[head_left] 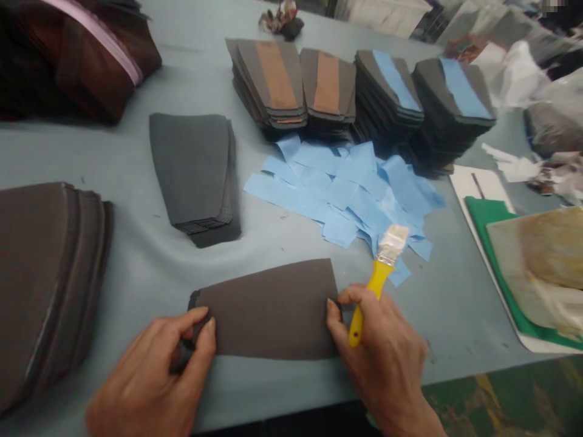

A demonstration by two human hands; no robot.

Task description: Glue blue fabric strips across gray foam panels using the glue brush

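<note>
"Brown panel [273,315] first: where is it, and which way does it point?"

"It's on the near side of the desk [282,388], between the person's two hands. Its long axis runs left to right, nearly crosswise to the person, with the narrower end at the left and the wider end at the right."

"And the hands?"

"The left hand [150,370] pinches the narrow end between thumb and forefinger, by a dark edge. The right hand [387,352] pinches the wide end the same way, and also holds a yellow-handled brush [376,279], bristles pointing away from the person."

"Which step does that look like?"

"Holding the piece out straight by its ends, probably to square or position it. Whether it's lifted at all, I can't tell. Any further handling would call for an even grip at both ends, with the bristles kept off the surface."

"What lies around it?"

"Just beyond the panel's right half, a loose heap of blue pieces [337,188]; beyond its left half, a grey stack [191,170]. Farther past the panel stand stacks with tan strips [277,73] and others with blue strips [394,79]. Well to its left sits a larger brown stack [31,273]; well to its right, a green sheet [489,209]."
</note>
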